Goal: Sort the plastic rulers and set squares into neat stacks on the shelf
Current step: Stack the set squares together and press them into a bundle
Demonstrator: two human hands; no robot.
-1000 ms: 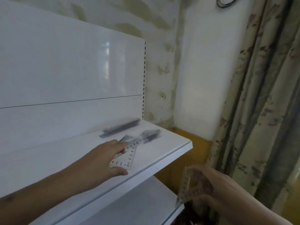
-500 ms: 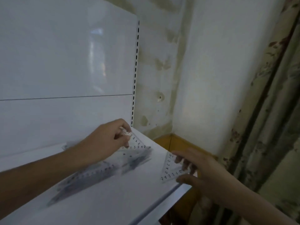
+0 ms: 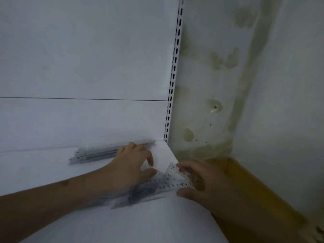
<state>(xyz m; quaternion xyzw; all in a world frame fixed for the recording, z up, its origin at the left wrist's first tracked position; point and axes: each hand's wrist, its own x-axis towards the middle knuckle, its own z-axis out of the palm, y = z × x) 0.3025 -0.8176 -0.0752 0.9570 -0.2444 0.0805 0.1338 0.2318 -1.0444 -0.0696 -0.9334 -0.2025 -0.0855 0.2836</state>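
Right hand (image 3: 198, 183) has come up from below the shelf (image 3: 52, 172) and now pinches its clear set square (image 3: 177, 179) flat at the shelf's right end, over another set square (image 3: 156, 179) beneath the left hand's (image 3: 133, 163) loosely spread fingers. So a set-square stack is forming. Two blurred ruler bundles (image 3: 94, 154) lie left of that hand.
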